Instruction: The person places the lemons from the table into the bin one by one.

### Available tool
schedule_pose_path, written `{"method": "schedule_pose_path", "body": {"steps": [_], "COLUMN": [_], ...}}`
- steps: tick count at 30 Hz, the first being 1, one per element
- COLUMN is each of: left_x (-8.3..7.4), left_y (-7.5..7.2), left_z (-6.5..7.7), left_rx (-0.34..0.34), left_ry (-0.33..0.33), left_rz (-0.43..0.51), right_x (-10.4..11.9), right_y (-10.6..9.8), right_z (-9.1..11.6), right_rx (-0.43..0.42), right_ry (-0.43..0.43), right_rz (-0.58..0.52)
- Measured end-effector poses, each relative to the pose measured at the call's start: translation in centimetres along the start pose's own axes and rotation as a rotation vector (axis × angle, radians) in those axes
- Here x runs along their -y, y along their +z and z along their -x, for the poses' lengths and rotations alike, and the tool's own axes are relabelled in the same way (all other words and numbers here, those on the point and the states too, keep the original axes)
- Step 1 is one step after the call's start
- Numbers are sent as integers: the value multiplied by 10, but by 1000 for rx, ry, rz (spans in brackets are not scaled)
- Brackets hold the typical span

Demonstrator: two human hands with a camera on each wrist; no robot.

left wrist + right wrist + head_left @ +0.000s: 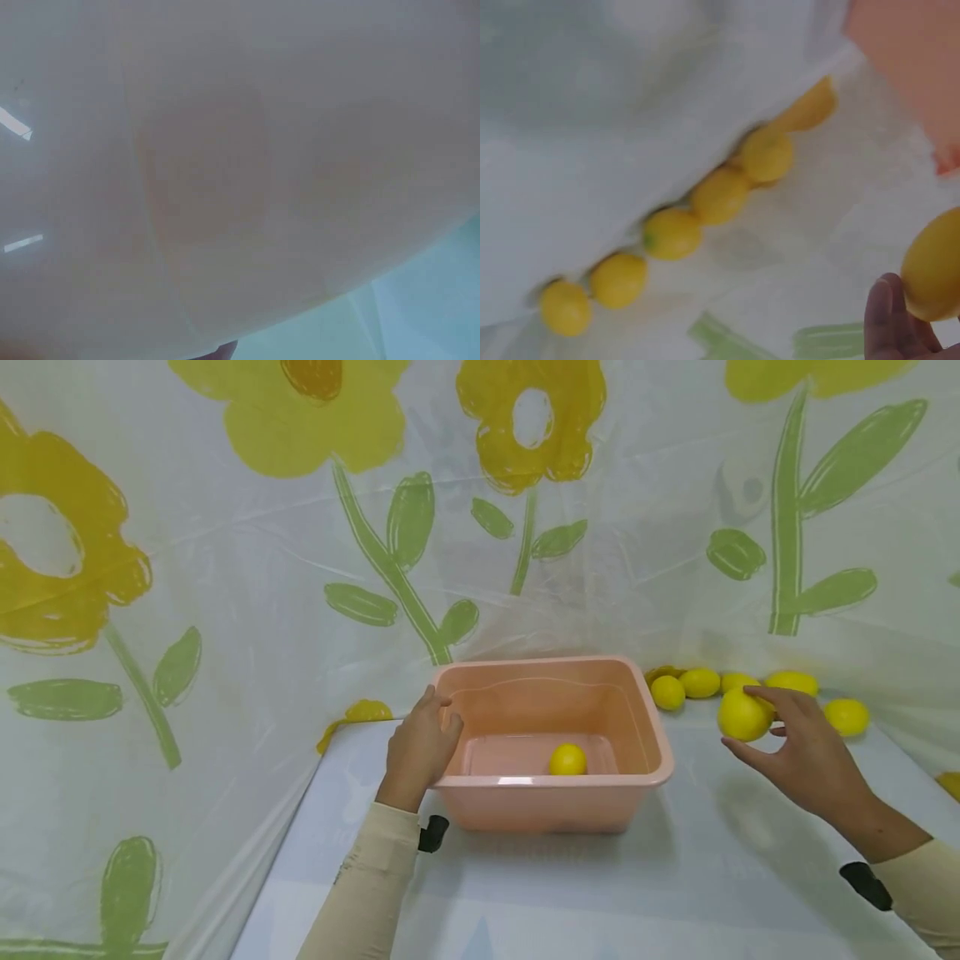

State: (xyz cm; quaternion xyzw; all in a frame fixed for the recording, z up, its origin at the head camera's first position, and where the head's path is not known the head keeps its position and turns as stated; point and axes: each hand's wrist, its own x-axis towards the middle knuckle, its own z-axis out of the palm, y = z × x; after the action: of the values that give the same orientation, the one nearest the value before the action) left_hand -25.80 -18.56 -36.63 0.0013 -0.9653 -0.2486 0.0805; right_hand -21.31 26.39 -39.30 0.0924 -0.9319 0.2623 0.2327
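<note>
A pink plastic basin (pixel 540 806) stands on the table, with one lemon (pixel 567 759) lying on its floor. My left hand (pixel 424 745) grips the basin's left rim; the left wrist view is mostly filled by the basin's pale, blurred wall (pixel 225 172). To the right of the basin, my right hand (pixel 813 760) pinches a lemon (pixel 744 715) between thumb and fingers, raised over the table. That same lemon (pixel 936 266) shows at the right edge of the right wrist view, fingers (pixel 889 319) against it.
Several lemons (pixel 847 717) lie in a row along the table's back edge, right of the basin. Behind them hangs a white cloth (pixel 637 568) printed with yellow flowers and green leaves. A white cover (pixel 540 893) lies over the table.
</note>
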Motion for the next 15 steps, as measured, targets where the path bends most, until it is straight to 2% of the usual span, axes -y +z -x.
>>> {"method": "schedule_pose_path", "body": {"steps": [4, 7, 10, 15], "left_x": [0, 1, 1, 0], "left_y": [0, 0, 0, 2], "left_z": [0, 0, 1, 2], "left_rx": [-7, 5, 9, -1], "left_ry": [1, -9, -9, -6], "left_rz": [-9, -14, -16, -4], "right_x": [31, 51, 67, 85], "right_y": [1, 1, 2, 6], "right_z": [-2, -3, -7, -16], "right_rx": [-97, -138, -152, -133], "right_ry": [-119, -201, -263, -308], "right_rz": [-66, -103, -131, -162]}}
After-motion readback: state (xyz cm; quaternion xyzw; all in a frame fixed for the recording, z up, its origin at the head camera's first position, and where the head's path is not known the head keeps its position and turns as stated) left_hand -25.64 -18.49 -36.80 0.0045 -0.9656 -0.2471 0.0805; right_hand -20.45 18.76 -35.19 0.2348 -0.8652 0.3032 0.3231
